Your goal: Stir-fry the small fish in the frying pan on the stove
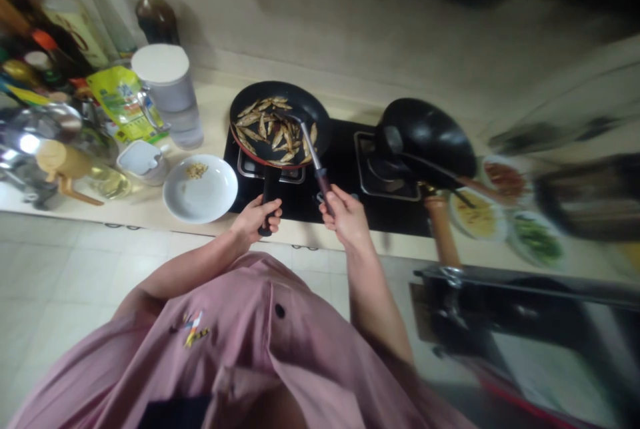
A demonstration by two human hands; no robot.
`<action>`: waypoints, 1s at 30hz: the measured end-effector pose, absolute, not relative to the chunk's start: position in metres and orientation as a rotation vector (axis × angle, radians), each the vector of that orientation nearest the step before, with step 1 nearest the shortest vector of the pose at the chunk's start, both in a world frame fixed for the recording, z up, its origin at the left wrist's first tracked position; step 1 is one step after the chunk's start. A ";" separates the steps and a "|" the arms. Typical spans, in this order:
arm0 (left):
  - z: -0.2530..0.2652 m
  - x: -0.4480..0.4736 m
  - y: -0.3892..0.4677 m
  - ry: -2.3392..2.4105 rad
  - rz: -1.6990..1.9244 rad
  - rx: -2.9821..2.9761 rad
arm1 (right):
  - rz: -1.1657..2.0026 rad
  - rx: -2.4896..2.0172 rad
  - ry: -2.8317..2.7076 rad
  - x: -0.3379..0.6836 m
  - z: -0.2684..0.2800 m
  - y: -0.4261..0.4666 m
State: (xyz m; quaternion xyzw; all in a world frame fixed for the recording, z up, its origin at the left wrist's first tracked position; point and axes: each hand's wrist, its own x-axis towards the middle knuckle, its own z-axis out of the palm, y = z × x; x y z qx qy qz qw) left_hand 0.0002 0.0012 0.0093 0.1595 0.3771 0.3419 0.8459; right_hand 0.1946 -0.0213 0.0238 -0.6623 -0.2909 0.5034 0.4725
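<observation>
Fish, probably brittle, lie by the pan's near edge; your left hand grips its handle, your right hand the turner.

I'm standing in a kitchen: right here, a frying pan holding small browned fish is sitting on the black stove, and a wok is resting at the stove's right side. Bottles and a water pitcher are crowding the counter left of the stove, while plates of chopped food are lying to its right.
</observation>
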 end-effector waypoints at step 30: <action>0.016 0.002 0.000 0.824 0.711 0.289 | 1.170 -1.858 -0.847 0.204 0.042 -0.081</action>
